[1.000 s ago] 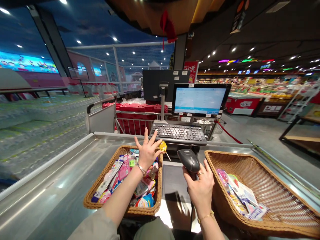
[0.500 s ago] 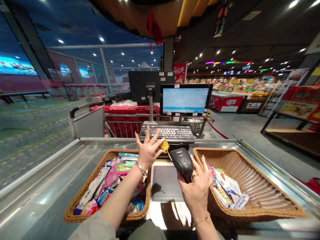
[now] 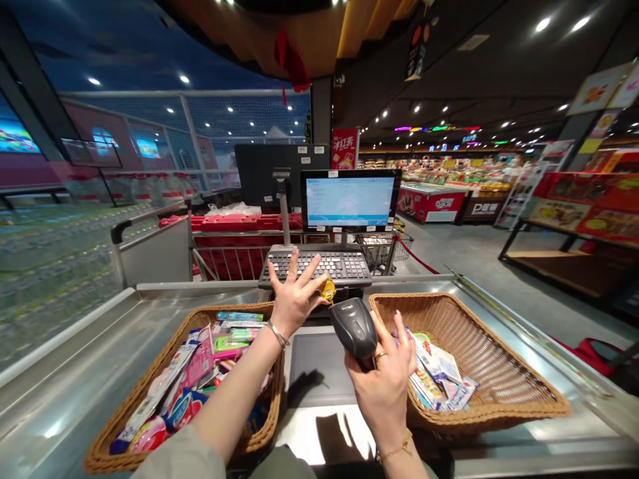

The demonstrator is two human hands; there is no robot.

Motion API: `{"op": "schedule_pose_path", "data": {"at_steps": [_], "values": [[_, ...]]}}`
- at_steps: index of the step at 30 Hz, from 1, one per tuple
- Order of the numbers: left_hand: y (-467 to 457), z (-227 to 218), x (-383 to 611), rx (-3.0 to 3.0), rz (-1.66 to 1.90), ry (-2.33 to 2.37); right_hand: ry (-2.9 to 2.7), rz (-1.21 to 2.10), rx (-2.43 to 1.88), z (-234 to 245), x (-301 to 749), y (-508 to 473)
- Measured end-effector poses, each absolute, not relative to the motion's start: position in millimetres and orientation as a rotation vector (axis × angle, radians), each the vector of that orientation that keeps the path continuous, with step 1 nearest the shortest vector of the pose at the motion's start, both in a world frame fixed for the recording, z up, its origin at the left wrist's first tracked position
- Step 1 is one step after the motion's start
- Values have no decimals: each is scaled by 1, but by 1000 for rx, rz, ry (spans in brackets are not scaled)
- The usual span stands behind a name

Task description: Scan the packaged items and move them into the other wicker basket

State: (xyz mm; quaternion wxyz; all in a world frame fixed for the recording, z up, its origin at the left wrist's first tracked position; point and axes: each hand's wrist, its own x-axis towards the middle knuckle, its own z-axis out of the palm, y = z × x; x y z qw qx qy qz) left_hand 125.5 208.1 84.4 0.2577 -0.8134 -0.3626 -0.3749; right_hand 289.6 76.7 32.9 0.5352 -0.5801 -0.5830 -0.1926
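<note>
Pinched between the thumb and forefinger of my left hand (image 3: pixel 294 299) is a small lollipop in a yellow wrapper (image 3: pixel 327 290); the other fingers are spread in front of the keyboard (image 3: pixel 344 264). My right hand (image 3: pixel 384 379) grips a black barcode scanner (image 3: pixel 353 326), its head tilted toward the lollipop just a short gap away. Under my left forearm lies a wicker basket (image 3: pixel 107 426) heaped with small packaged goods. Beside my right hand, a second wicker basket (image 3: pixel 504 359) has several packets at its near left side.
A lit monitor (image 3: pixel 349 199) stands behind the keyboard, and the dark back of another screen (image 3: pixel 267 174) is to its left. Between the baskets, a grey plate (image 3: pixel 319 366) is set into the metal counter (image 3: pixel 170 332). Shopping carts (image 3: pixel 224 256) stand beyond the counter.
My view has turned slightly right, so the counter, baskets and screens sit farther left. Both hands keep their holds, and the lollipop's pale stick shows less than before.
</note>
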Motion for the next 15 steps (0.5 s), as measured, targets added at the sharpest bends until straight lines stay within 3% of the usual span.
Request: {"op": "schedule_pose_path", "data": {"at_steps": [15], "values": [[206,92,129,-2216,-1020,-979,-1403,-425,-1357,33,291,74]]}}
